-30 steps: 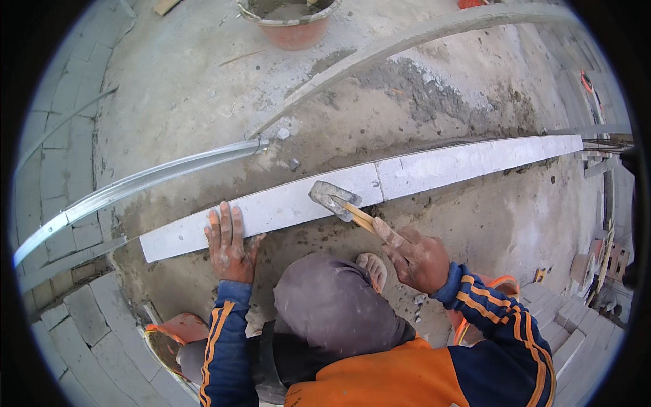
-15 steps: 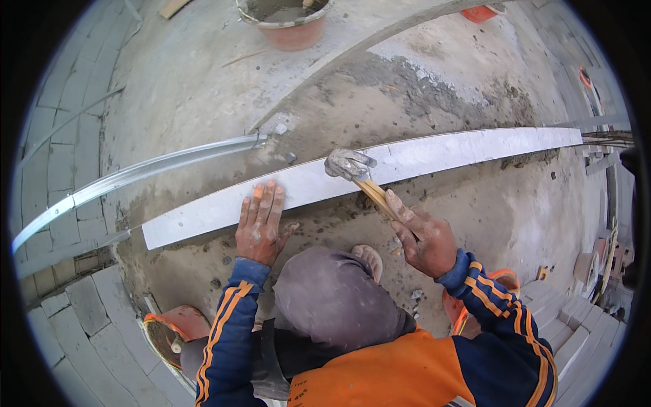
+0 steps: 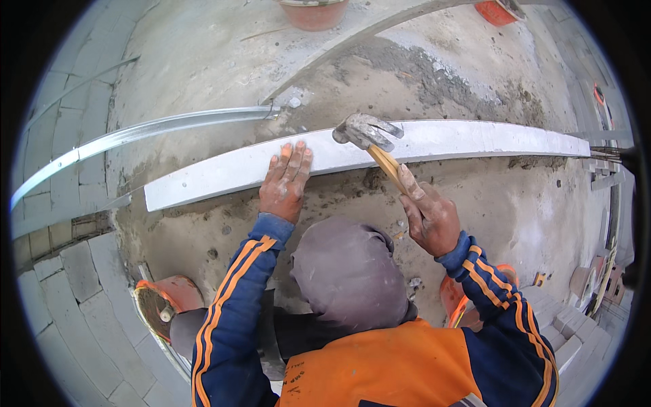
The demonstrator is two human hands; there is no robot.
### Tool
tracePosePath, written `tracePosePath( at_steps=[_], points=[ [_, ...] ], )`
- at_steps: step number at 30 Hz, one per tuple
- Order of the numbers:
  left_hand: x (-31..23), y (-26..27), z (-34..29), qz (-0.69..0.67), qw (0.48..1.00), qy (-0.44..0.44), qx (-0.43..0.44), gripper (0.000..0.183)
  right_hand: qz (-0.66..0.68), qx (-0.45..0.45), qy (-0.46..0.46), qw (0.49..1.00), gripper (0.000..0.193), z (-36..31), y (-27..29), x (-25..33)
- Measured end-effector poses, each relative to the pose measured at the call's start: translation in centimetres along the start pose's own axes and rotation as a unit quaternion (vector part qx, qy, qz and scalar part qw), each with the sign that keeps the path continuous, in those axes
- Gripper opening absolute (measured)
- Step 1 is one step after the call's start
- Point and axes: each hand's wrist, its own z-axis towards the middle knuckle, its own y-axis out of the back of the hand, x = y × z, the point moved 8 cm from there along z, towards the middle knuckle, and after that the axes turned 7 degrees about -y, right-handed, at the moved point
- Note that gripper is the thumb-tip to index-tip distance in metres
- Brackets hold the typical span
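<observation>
Hammer [image 3: 359, 130] is gripped by wooden handle [image 3: 384, 164] in right hand [image 3: 432, 216], head over white strip [image 3: 227, 175] lying crosswise ahead; contact unclear. Left hand [image 3: 288, 186] rests fingers-forward on strip, grasping nothing. Dark lettering [image 3: 296, 375] on orange shirt [image 3: 390, 356].

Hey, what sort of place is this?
Most likely a building site: the right hand holds a claw hammer, the left hand lies on a long white slab, and gray blockwork shows at the lower left, near an orange bucket.
</observation>
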Motion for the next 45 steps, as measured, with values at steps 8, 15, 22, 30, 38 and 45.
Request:
tracePosePath(
  at_steps=[8, 15, 22, 30, 38, 45],
  points=[
    [4.7, 1.3, -2.0, -0.071, 0.997, -0.02, 0.027, 0.076, 0.067, -0.045, 0.057, 0.995, 0.048, 1.8, 0.6, 4.7],
    [17.1, 5.4, -12.7, 0.069, 0.983, 0.169, 0.015, 0.079, 0.066, -0.064, 0.148, 0.985, 0.056, 2.9, -4.8, 9.5],
    [19.8, 3.0, -14.8, 0.059, 0.975, 0.208, 0.054, 0.067, 0.06, -0.025, 0.124, 0.99, 0.053, 3.7, -7.4, 12.3],
    [20.2, 3.0, -14.9, 0.016, 0.984, 0.178, 0.021, 0.067, 0.032, 0.002, 0.13, 0.991, 0.051, 5.0, -12.3, 19.0],
    [27.9, 5.6, -21.0, 0.047, 0.96, 0.273, 0.052, 0.077, -0.049, 0.066, 0.119, 0.989, 0.054, 4.6, -17.0, 24.3],
    [30.9, 4.2, -24.6, -0.034, 0.957, 0.286, -0.013, 0.068, -0.018, 0.031, 0.142, 0.989, 0.049, 5.4, -20.1, 29.1]
  ],
)
